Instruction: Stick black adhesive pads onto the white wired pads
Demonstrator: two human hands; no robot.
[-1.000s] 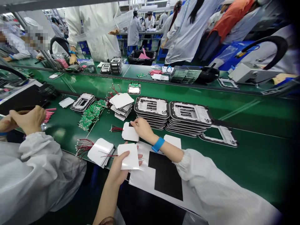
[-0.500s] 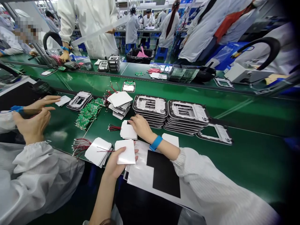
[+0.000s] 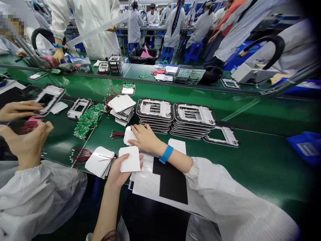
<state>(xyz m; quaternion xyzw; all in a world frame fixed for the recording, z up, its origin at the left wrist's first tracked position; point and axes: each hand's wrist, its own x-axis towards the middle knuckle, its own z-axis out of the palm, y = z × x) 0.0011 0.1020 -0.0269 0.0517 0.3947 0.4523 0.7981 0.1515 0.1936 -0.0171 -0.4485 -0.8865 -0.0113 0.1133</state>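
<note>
A white card (image 3: 130, 160) is being held in the left hand (image 3: 117, 173), which is partly closed, the thumb being laid on top and the fingers being kept beneath. Just beyond it on the desk (image 3: 258, 160), a white pack (image 3: 128, 134) is being covered by the right hand (image 3: 147, 139), palm down, fingers bent; whether anything is being pinched there cannot be told. Work on that pack is being judged unfinished. To the left, a stack of wired cards (image 3: 97, 161) is being left lying, with a second pile (image 3: 122, 103) being left farther back; which is being counted as done cannot be made out. Black material (image 3: 173, 184) is being carried on only part of a glossy sheet (image 3: 144, 185), so some is presumably being used up. The pack's right side is being hidden by the fingers, and the sheet's right end by the sleeve (image 3: 225, 194). Whether thin wires are being joined to the held card is being left unclear.
</note>
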